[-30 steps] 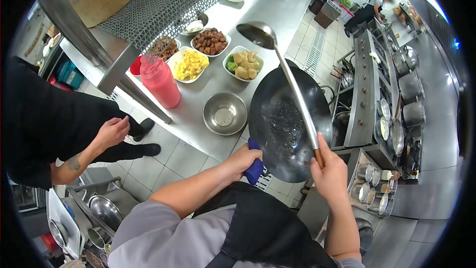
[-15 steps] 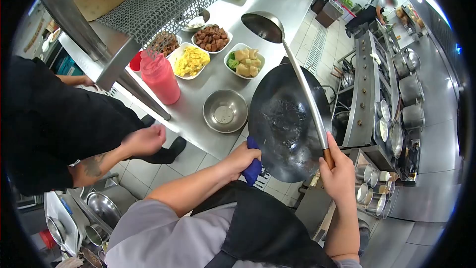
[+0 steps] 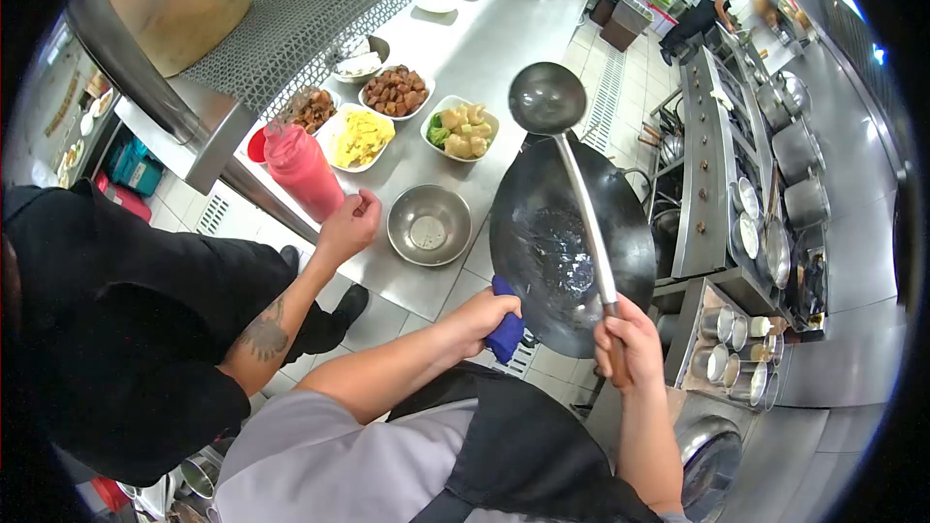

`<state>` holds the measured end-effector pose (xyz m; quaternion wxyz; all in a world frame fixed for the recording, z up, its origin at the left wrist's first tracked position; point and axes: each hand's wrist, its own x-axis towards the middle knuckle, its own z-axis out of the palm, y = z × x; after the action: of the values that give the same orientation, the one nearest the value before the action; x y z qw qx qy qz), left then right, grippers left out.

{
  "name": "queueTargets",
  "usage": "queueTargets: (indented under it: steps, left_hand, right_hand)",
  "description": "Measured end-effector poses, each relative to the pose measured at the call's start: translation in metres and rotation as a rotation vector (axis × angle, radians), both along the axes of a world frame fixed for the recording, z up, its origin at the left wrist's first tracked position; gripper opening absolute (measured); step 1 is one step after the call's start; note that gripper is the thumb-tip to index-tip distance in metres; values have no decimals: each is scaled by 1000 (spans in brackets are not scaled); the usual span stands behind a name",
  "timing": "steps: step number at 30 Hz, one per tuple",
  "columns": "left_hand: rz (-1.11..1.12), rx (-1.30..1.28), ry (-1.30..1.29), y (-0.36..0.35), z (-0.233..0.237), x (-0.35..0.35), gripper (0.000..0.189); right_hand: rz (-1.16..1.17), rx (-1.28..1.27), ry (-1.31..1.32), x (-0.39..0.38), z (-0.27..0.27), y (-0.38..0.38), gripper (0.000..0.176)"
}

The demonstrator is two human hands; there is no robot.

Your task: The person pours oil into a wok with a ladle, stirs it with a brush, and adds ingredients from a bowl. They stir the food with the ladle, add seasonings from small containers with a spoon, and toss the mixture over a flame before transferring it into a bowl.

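Observation:
My left hand [image 3: 487,318] is closed round a folded blue cloth [image 3: 506,329] at the near left rim of a dark wok [image 3: 542,232]; the cloth hides whatever grip lies beneath. Thin wet residue glistens on the wok's inside. In my right hand [image 3: 632,341] is the wooden handle of a long ladle [image 3: 583,203]. Its shaft crosses over the wok, and the bowl hangs beyond the far rim, showing its hollow side. A steel bowl [image 3: 429,225] stands on the counter left of the wok.
On the steel counter [image 3: 489,48] are dishes of broccoli with pale chunks [image 3: 461,130], yellow egg [image 3: 360,138] and brown cubes [image 3: 395,92], plus a pink bottle [image 3: 302,174]. A co-worker's hand [image 3: 351,226] reaches near the bottle. Stoves [image 3: 712,165] line the right; another person [image 3: 712,15] stands far back.
The ladle's bowl has swung right and turned its hollow towards me; my right hand has lowered slightly. The co-worker's hand has moved up beside the pink bottle. The view has shifted slightly.

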<state>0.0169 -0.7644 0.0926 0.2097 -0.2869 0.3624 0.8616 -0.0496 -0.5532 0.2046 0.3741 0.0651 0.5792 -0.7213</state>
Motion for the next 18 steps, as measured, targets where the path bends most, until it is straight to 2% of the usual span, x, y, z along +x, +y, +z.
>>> queueTargets:
  steps: [3,7,9,10,12,13,15,16,18]
  left_hand:
    - [-18,-3,22,16,4,-3,12]
    - [-100,-19,46,51,15,-6,13]
    - [-178,26,36,77,23,-6,13]
    - [-222,12,47,90,34,-6,12]
    - [-296,31,35,129,29,-6,12]
    - [-354,59,27,148,25,-8,12]
    - [-423,110,20,184,33,-8,12]
    - [-452,127,9,205,35,-6,13]
    - [-520,129,12,248,41,-5,13]
  right_hand:
    - [-50,-181,17,21,13,46,46]
    - [-196,-147,104,80,28,131,47]
    - [-308,-79,158,124,30,171,32]
    - [-324,-92,161,145,23,190,32]
    - [-419,376,205,188,0,228,19]
    - [-425,569,273,205,-25,250,20]
    - [-579,901,211,242,-63,282,17]
    - [-619,890,211,269,-90,310,17]
    - [-512,1243,424,332,-165,391,20]
